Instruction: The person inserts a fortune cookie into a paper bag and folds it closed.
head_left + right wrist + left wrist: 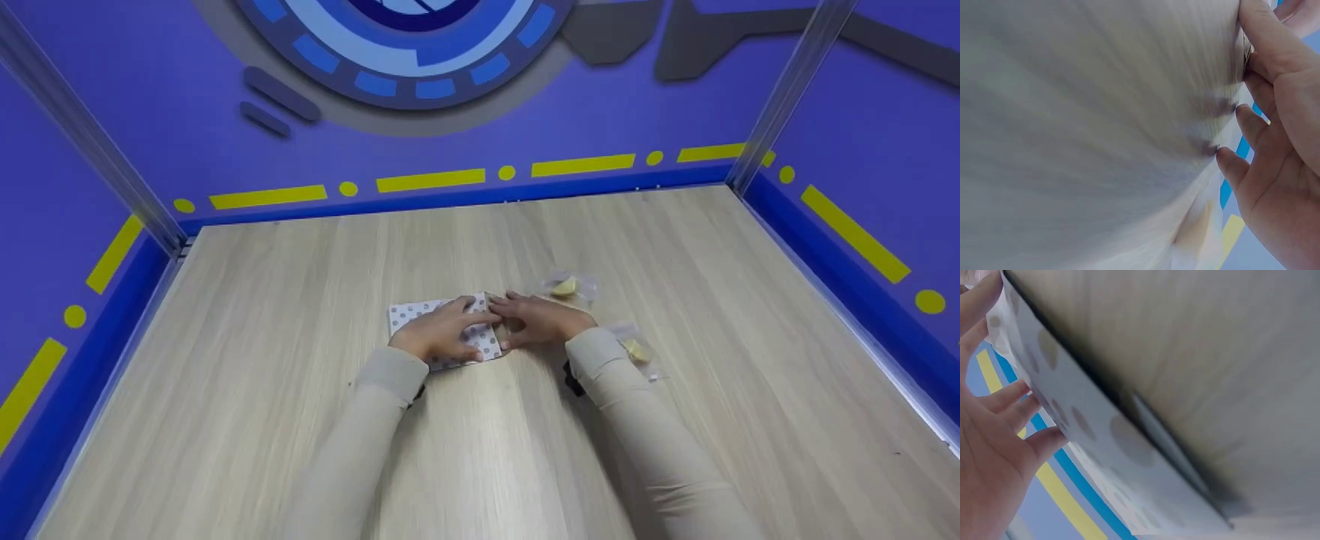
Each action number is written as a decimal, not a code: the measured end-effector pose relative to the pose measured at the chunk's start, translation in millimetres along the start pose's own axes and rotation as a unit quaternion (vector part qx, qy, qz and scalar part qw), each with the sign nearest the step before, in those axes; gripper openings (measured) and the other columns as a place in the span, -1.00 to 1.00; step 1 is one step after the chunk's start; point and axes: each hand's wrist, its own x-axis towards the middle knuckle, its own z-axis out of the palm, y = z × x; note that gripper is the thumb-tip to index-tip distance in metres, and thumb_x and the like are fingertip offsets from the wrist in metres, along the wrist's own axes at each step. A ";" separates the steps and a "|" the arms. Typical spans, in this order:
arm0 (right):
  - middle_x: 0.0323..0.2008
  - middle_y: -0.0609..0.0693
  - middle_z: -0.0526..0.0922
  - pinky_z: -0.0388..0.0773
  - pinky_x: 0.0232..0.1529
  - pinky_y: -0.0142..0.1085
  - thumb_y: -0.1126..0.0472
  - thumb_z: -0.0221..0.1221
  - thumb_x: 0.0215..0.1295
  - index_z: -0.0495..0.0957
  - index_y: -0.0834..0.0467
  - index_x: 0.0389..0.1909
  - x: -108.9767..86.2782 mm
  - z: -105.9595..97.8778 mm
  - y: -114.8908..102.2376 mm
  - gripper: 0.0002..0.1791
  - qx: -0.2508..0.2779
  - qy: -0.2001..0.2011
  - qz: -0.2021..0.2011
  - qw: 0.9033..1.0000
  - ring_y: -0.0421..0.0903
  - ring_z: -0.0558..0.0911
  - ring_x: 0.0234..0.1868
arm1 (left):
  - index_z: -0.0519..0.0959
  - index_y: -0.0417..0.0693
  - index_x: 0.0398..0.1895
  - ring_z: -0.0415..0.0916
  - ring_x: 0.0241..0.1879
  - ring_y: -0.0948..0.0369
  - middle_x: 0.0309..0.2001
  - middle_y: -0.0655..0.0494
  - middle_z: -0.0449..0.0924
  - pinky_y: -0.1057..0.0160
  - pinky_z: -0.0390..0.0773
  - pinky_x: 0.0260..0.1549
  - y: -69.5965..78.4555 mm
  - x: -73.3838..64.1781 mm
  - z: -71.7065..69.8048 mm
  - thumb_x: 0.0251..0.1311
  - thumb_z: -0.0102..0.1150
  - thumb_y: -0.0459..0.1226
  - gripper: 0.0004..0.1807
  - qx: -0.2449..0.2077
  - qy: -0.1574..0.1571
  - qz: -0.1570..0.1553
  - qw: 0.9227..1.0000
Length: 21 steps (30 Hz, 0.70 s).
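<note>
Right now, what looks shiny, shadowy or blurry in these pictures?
Head view: pale glare on the near middle of the table. Left wrist view: dark shadow beside the spotted box, its dots soft. Right wrist view: little shadows by the fingertips, and a tan-yellow patch too blurry to name.

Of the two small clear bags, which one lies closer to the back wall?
The far bag, beyond the right hand; the other bag lies beside the right sleeve.

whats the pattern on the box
White with grey dots; the box shows best in the head view.
</note>
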 end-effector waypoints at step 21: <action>0.51 -0.10 0.02 -0.04 0.45 0.03 -0.16 0.21 0.22 0.05 0.02 0.49 0.0 -0.4 -1.8 -0.10 -0.001 0.003 0.004 1.000 0.03 -0.06 0.53 | 0.37 0.37 0.28 0.18 0.39 -0.07 0.46 -0.12 0.06 -0.05 0.31 0.26 2.5 2.0 -2.6 0.07 0.32 0.08 -0.35 0.023 0.013 -0.004 1.000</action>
